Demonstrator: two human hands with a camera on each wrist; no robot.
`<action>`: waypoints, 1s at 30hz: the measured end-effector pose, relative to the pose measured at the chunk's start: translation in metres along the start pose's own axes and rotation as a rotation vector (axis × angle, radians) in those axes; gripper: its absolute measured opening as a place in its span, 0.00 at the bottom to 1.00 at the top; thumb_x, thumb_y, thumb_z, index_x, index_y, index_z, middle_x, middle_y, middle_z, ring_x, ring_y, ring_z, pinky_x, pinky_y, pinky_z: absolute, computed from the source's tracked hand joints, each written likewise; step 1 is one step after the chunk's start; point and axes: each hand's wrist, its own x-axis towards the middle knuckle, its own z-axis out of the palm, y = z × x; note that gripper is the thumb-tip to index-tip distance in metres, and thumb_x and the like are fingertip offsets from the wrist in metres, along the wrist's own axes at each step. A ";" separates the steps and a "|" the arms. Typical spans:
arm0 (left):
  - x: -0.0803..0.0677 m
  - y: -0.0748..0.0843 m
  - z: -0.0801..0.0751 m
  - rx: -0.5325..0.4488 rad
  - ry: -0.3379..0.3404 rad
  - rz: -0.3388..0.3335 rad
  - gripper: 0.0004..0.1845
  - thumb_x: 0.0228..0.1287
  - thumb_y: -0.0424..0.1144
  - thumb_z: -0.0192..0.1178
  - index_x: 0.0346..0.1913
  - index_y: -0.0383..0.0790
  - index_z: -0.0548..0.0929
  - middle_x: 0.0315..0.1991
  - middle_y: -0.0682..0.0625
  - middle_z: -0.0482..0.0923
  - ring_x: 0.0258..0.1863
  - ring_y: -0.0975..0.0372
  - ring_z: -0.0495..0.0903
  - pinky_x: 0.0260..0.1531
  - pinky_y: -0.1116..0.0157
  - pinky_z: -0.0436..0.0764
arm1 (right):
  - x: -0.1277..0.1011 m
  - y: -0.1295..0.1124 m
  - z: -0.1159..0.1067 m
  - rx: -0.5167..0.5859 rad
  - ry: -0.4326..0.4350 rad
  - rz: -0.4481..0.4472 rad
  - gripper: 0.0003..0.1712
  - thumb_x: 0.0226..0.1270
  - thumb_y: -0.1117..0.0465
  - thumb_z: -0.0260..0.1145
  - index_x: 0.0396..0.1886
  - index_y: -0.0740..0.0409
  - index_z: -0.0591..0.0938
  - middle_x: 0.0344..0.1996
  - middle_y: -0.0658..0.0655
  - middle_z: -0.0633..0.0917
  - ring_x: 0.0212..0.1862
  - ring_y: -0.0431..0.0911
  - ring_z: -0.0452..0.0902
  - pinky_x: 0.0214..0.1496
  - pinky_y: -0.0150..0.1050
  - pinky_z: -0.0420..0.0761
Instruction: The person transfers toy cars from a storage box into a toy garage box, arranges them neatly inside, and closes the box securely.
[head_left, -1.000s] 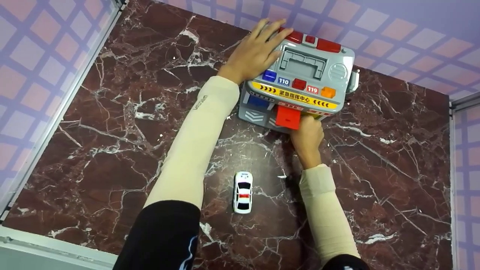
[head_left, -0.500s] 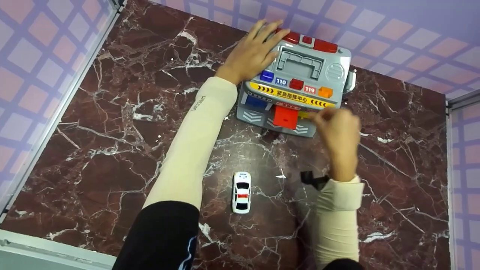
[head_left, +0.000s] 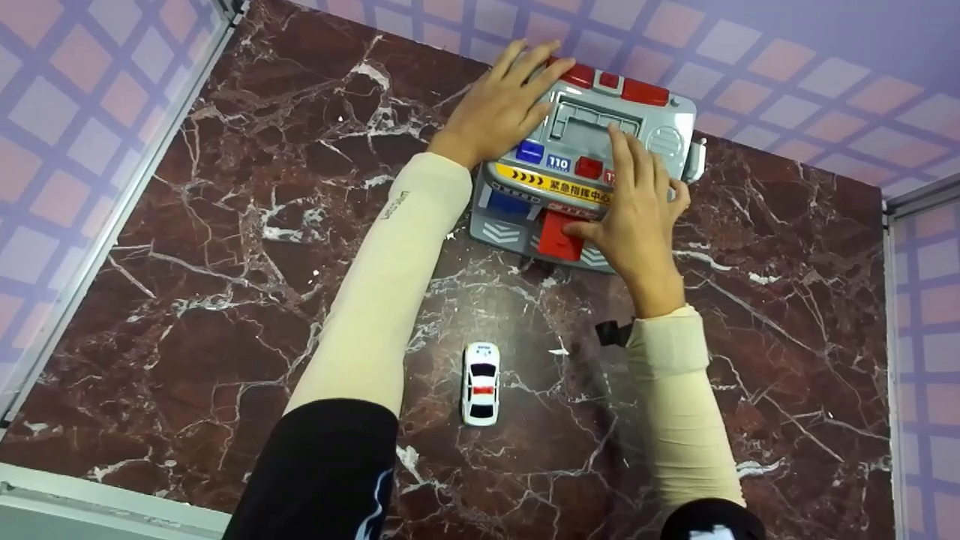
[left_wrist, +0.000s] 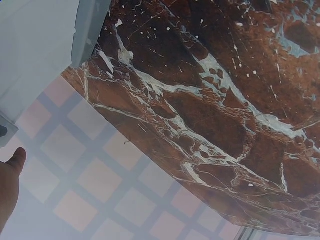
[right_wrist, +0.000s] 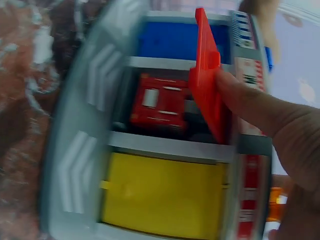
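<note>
A grey toy rescue station (head_left: 585,140) stands near the back wall. My left hand (head_left: 499,112) rests on its top left corner, fingers spread; only a bit of that hand (left_wrist: 7,187) shows in the left wrist view. My right hand (head_left: 641,217) reaches over the station's front right, fingers extended over the buttons. Its thumb touches the raised red door (right_wrist: 206,75) of the middle bay. Inside that bay sits a red toy vehicle (right_wrist: 159,104). The yellow door (right_wrist: 165,195) covers one side bay, and the blue door (right_wrist: 167,40) lies on the other side.
A white toy car (head_left: 481,384) with a red stripe stands on the marble-patterned table (head_left: 315,360), in front of the station and between the forearms. Checked panels (head_left: 795,67) close off the back and sides. A small black piece (head_left: 611,332) juts from the right cuff.
My right hand has left the station's lower front at the right bay, swung out to the right, then come up over the top with its thumb on the red door. The left hand stays put.
</note>
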 end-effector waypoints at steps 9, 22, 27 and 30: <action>-0.001 0.000 -0.001 0.003 0.003 -0.011 0.28 0.73 0.57 0.30 0.73 0.56 0.51 0.74 0.52 0.46 0.73 0.51 0.42 0.72 0.61 0.39 | 0.000 0.000 0.023 -0.138 0.196 -0.019 0.70 0.25 0.40 0.81 0.72 0.36 0.52 0.68 0.52 0.63 0.64 0.54 0.60 0.59 0.54 0.56; -0.001 0.001 -0.002 0.001 0.005 -0.009 0.28 0.73 0.57 0.30 0.73 0.56 0.51 0.74 0.51 0.46 0.73 0.51 0.43 0.72 0.61 0.40 | -0.001 0.003 0.040 -0.240 0.373 -0.067 0.61 0.35 0.32 0.73 0.71 0.39 0.57 0.63 0.55 0.70 0.61 0.56 0.63 0.58 0.54 0.58; 0.000 0.000 -0.002 0.002 -0.005 -0.013 0.29 0.72 0.57 0.29 0.73 0.57 0.50 0.74 0.52 0.45 0.73 0.52 0.42 0.72 0.61 0.38 | -0.004 0.007 0.045 -0.224 0.420 -0.090 0.58 0.36 0.34 0.75 0.70 0.40 0.61 0.61 0.55 0.73 0.62 0.55 0.62 0.60 0.53 0.58; -0.001 0.001 -0.001 0.011 -0.006 -0.011 0.29 0.72 0.57 0.29 0.73 0.57 0.50 0.74 0.52 0.45 0.73 0.52 0.42 0.72 0.62 0.37 | -0.005 0.007 0.046 -0.227 0.429 -0.088 0.59 0.35 0.35 0.76 0.69 0.41 0.61 0.60 0.55 0.74 0.60 0.55 0.63 0.59 0.53 0.58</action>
